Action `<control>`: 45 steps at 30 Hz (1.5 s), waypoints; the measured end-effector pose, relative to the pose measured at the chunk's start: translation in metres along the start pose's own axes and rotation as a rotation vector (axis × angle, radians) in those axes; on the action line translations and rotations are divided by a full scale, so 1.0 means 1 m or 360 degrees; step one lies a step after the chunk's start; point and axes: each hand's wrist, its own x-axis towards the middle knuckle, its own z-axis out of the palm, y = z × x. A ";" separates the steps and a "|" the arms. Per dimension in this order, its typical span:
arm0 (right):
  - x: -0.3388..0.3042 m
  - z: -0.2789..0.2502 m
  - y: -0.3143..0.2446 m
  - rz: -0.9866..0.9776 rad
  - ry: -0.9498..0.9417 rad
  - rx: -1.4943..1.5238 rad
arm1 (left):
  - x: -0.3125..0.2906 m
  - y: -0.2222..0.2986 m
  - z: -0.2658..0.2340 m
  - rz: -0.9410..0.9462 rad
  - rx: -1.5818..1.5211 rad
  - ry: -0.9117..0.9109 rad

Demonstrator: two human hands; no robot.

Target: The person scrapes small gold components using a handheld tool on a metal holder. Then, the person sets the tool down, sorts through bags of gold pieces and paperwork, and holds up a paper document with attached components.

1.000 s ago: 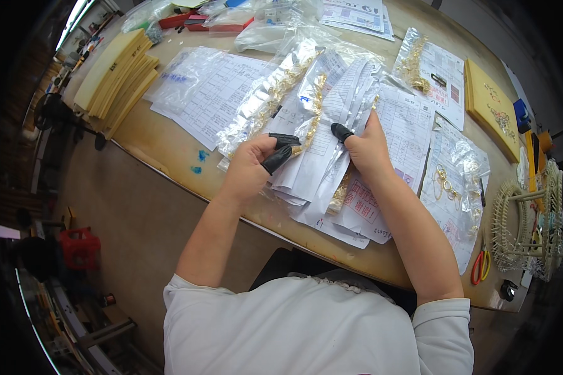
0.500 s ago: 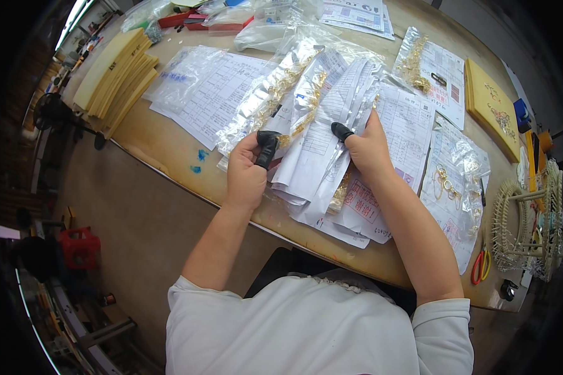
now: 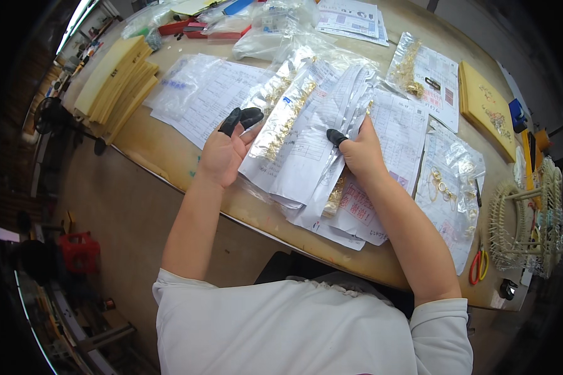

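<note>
In my right hand [image 3: 361,153] is a thick bundle of folded papers [image 3: 313,147] and clear plastic bags, with the black-cotted thumb pressed on top. A flat clear bag [image 3: 286,125] of gold-coloured jewellery pieces lies along the bundle's left side. My left hand [image 3: 225,153] is at that bag's left edge, palm turned up, black cots on its thumb and a finger. It stands open; its other fingertips are partly hidden near the bag. More gold pieces [image 3: 335,197] show beneath the bundle. Printed sheets [image 3: 399,137] lie under and beside it.
Yellowish boards [image 3: 116,78] are stacked at the left, and another board [image 3: 491,109] with small pieces lies right. Red-and-yellow-handled pliers [image 3: 480,265] and a bristly pale rack [image 3: 519,219] stand near the right edge. Plastic bags [image 3: 281,25] and red trays [image 3: 216,34] fill the back.
My left hand has come away from the bundle's lower left, moving left and up, and its fingers have opened. The jewellery bag now lies flatter across the bundle's left side. My right hand keeps its grip.
</note>
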 end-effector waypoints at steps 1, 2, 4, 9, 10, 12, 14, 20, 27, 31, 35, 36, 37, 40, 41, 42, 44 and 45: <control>0.000 -0.002 -0.001 0.0020 0.0002 0.0014 | 0.008 0.005 0.003 -0.0068 0.0151 -0.0066; 0.000 -0.002 -0.001 0.0040 -0.0007 0.0032 | 0.011 0.012 0.010 -0.0144 0.0409 -0.0046; 0.000 -0.001 -0.003 0.0057 -0.0010 0.0008 | 0.019 0.015 0.031 -0.0236 0.1212 -0.0088; 0.000 -0.001 -0.006 0.0090 -0.0032 0.0068 | 0.031 0.001 0.052 -0.0006 0.2274 -0.0370; 0.000 -0.001 -0.006 0.0081 -0.0025 0.0069 | 0.033 0.001 0.052 0.0124 0.2383 -0.0433; 0.000 0.000 -0.005 0.0063 -0.0020 0.0065 | 0.032 0.000 0.055 0.0268 0.2485 -0.0493; 0.001 -0.002 -0.004 0.0055 -0.0024 0.0065 | 0.030 -0.003 0.062 0.0187 0.2538 -0.0330; -0.003 0.000 -0.013 0.0081 -0.0003 0.0020 | 0.041 -0.002 0.045 0.0571 0.2770 -0.0324; 0.001 0.004 -0.027 -0.0031 -0.0006 -0.0049 | 0.045 0.044 0.011 0.0499 0.2068 -0.0181; 0.019 0.017 -0.026 -0.0101 0.0067 -0.0415 | 0.030 0.085 0.014 0.0591 0.1996 -0.0114; 0.026 0.034 -0.030 -0.0024 0.0157 -0.0907 | 0.011 0.128 0.012 0.0781 0.1956 0.0007; 0.025 0.038 -0.034 -0.0037 0.0141 -0.0898 | 0.006 0.136 0.012 0.0862 0.1918 0.0025; 0.018 0.040 -0.046 0.0152 0.0023 -0.0655 | 0.005 0.147 0.007 0.0831 0.1887 0.0006; 0.019 0.039 -0.041 0.0360 -0.0271 -0.0152 | -0.006 0.167 0.003 0.1096 0.1785 0.0136; 0.016 0.036 -0.043 0.0393 -0.0330 -0.0084 | -0.015 0.169 0.019 0.1180 0.1660 0.0135; 0.015 0.034 -0.042 0.0372 -0.0354 -0.0059 | -0.020 0.175 0.026 0.1154 0.1652 0.0009; 0.012 0.031 -0.042 0.0352 -0.0363 -0.0041 | -0.033 0.184 0.047 0.1062 0.1649 -0.0164; 0.008 0.025 -0.045 0.0360 -0.0439 -0.0051 | -0.031 0.181 0.052 0.1067 0.1649 -0.0187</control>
